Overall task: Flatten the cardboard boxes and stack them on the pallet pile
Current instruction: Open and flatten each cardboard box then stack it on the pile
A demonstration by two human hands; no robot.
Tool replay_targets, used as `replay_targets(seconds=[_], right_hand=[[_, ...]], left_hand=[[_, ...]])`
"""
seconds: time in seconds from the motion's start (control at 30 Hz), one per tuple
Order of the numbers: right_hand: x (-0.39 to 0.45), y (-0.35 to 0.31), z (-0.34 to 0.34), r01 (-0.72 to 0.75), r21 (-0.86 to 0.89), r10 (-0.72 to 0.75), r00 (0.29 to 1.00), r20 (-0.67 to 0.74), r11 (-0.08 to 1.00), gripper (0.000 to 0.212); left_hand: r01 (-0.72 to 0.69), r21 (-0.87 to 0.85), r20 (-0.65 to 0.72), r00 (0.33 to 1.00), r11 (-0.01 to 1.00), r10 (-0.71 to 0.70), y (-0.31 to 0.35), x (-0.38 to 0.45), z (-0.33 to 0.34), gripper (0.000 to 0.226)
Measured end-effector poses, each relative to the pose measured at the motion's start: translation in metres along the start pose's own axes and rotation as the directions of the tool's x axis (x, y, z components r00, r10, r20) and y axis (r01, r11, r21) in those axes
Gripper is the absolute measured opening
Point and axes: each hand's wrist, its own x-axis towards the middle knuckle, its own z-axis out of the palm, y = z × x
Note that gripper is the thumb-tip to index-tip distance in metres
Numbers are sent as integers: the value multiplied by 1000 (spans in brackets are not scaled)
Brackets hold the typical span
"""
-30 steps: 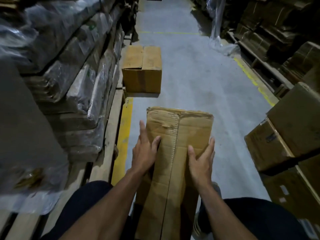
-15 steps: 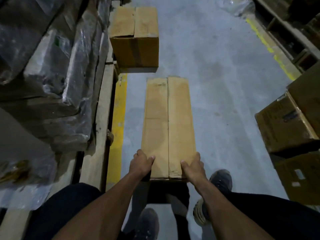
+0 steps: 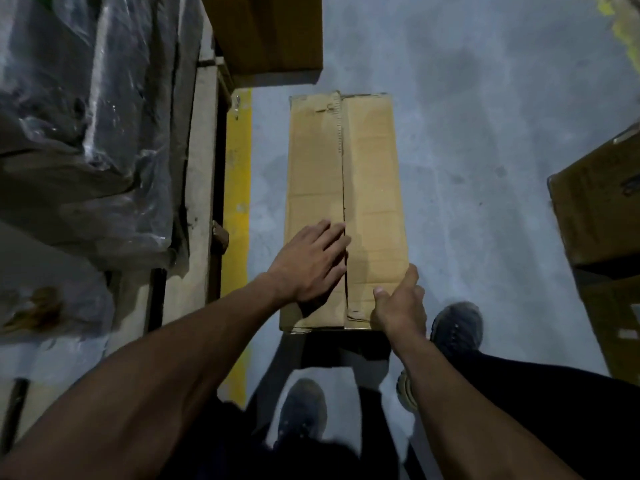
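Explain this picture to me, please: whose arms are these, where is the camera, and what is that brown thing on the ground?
There is no machine here. A person wears a wide-angle camera on the head, so you look down along their own two bare arms.

The brown thing is a flattened cardboard box lying on the grey concrete floor. The left hand lies on it with straight fingers, pressing it flat. The right hand is at the box's near right corner, fingers loose; nothing is gripped.

Beyond it stands a box still in shape. At left, plastic-wrapped stacks rest on wooden pallets, beside a yellow floor line. The person's shoes show below.
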Motion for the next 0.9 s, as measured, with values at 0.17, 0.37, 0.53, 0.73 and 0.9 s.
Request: replay_targets(seconds=[0.17, 0.37, 0.53, 0.73, 0.9], right_hand=[[2, -1, -2, 6, 18, -7, 999, 38, 1000, 71], [-1, -5, -8, 10, 49, -14, 996, 87, 999, 72], [-5, -6, -11, 25, 74, -34, 993, 111, 997, 73], [-7, -7, -13, 24, 102, -36, 993, 116, 994, 73], [-5, -5, -13, 30, 100, -42, 991, 126, 995, 72]], left_hand=[[-271, 228, 7, 961, 935, 277, -11, 21, -19, 62], [-352, 334, 20, 930, 874, 367, -31, 11, -76, 54], [-216, 469, 306, 949, 856, 72, -48, -20, -86, 48], [118, 335, 296, 929, 935, -224, -44, -48, -40, 52], [554, -235, 278, 826, 799, -491, -17, -45, 6, 62]])
